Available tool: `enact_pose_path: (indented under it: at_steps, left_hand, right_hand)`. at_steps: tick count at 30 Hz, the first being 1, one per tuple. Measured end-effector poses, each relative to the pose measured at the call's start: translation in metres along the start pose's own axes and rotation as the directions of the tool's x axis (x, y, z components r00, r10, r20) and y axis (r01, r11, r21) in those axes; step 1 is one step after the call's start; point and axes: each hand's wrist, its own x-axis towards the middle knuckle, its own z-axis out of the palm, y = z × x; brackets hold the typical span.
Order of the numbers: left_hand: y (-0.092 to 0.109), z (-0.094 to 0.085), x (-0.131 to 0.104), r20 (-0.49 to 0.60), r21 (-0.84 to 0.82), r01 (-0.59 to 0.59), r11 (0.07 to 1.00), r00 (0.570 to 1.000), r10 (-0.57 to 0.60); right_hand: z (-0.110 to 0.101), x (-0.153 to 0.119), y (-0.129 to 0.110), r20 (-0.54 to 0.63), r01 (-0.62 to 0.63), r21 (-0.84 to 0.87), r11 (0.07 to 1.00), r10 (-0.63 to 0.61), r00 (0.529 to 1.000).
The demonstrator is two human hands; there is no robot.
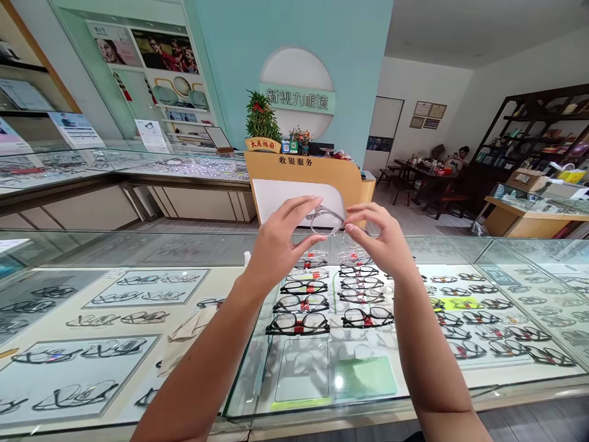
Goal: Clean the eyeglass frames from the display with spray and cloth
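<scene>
"Both busy?"
"Yes, left hand and right hand together pinch the glasses, up above the case"
"And around the case?"
"Frames lie in two columns inside it, and a desk stands beyond it"

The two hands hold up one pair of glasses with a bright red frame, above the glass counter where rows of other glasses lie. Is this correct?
Not entirely: the frame is clear and greyish, not bright red, as the head view shows. The left hand and right hand hold the pair of glasses above the glass counter.
</scene>
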Motion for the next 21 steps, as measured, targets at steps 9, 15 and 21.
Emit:
enact_pose_path:
  at_steps: [9,15,21]
  left_hand:
    - [0.0,-0.005,-0.0006,0.054,-0.159,0.022,0.987,0.998,-0.013]
    - [-0.0052,-0.0007,-0.0027,0.141,-0.434,0.148,0.889,0.985,-0.095]
    - [-0.0076,0.0,-0.0033,0.201,-0.617,0.226,0.754,0.971,-0.127]
  right_hand:
    - [-0.006,-0.0016,0.0046,0.183,-0.094,0.168,0.981,0.063,0.981]
    - [-0.005,0.0,0.0081,0.298,-0.155,0.269,0.951,0.071,0.952]
    - [-0.0029,0.0006,0.0077,0.358,-0.195,0.35,0.916,0.062,0.932]
